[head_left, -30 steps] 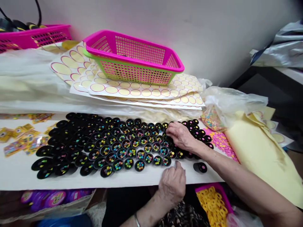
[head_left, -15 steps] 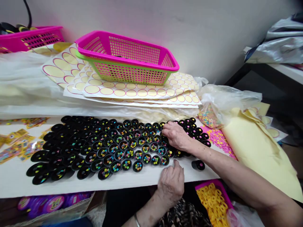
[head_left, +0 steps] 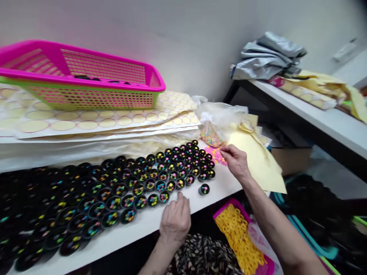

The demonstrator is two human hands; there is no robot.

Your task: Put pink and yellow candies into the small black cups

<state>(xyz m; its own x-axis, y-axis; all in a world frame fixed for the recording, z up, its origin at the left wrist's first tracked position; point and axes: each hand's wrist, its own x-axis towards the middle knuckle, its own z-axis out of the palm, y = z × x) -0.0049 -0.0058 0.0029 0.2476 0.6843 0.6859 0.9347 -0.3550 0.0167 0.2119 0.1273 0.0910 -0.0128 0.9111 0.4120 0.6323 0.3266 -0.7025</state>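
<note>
My right hand (head_left: 235, 160) is at the right end of the table, thumb and fingers pinched together beside a spread of small pink and yellow pieces (head_left: 215, 156). Anything between those fingertips is too small to make out. Near the table's front edge, my left hand (head_left: 175, 217) is curled, with its index finger pointing at the closest cups; its palm is hidden. Rows of small black cups (head_left: 153, 199) stand upright, holding colored beads, and many toward the right have a pink or yellow piece on top. One black cup (head_left: 204, 189) stands apart from the group.
A pink-and-green basket (head_left: 100, 89) sits on sheets of round stickers (head_left: 172, 114) along the wall. Behind the loose pieces lies a clear bag of beads (head_left: 212, 133), with yellow paper (head_left: 258, 164) to its right. A bin of yellow rings (head_left: 237, 236) is below the table edge.
My right hand has left the cups and moved right to the loose pink and yellow pieces. The view has turned right. My left hand stays near the front row.
</note>
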